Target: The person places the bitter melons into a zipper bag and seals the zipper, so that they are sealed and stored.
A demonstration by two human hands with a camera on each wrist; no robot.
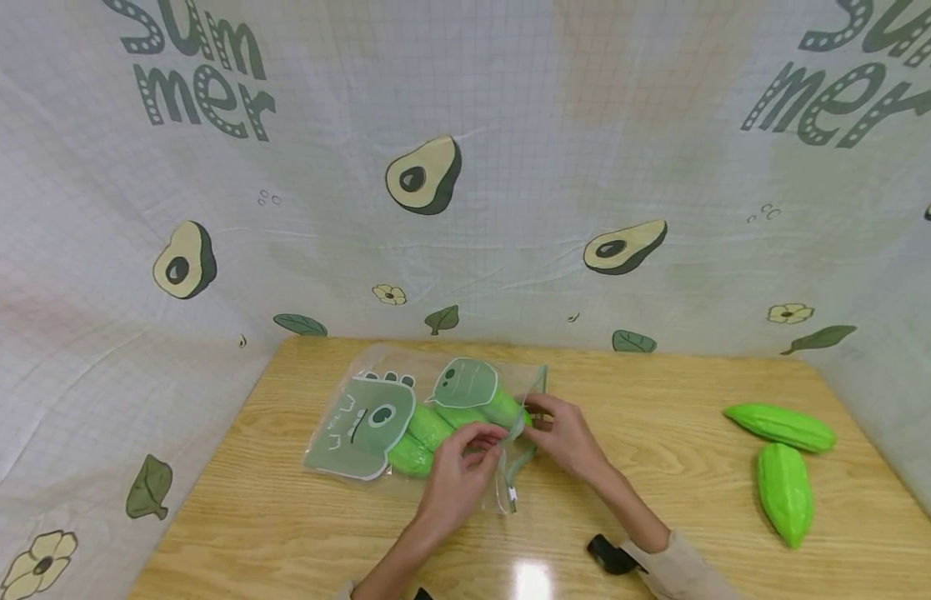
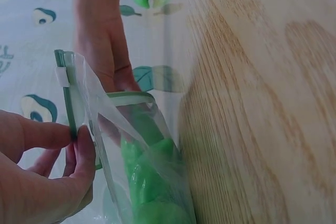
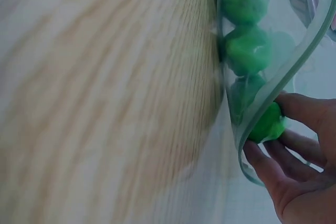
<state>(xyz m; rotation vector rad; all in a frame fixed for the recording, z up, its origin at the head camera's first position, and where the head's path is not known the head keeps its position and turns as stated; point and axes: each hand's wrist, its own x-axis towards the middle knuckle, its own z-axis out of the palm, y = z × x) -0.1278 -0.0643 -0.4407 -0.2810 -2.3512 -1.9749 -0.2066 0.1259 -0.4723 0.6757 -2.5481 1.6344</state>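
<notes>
A clear plastic slider bag (image 1: 393, 408) printed with green monster faces lies left of centre, several glossy, ridged green pods (image 1: 411, 457) inside. The left hand (image 1: 459, 475) pinches its rim; the right hand (image 1: 561, 433) grips a shiny green pod-end (image 3: 268, 123) at the mouth. At right, two tapered, bright-green loose pods (image 1: 785, 492) rest on the grained wooden table (image 1: 660, 400), with avocado-printed white cloth (image 1: 518, 208) beyond.

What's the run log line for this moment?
Left hand: pinches bag edge | right hand: grips green piece at bag mouth | table: two green pieces
</notes>
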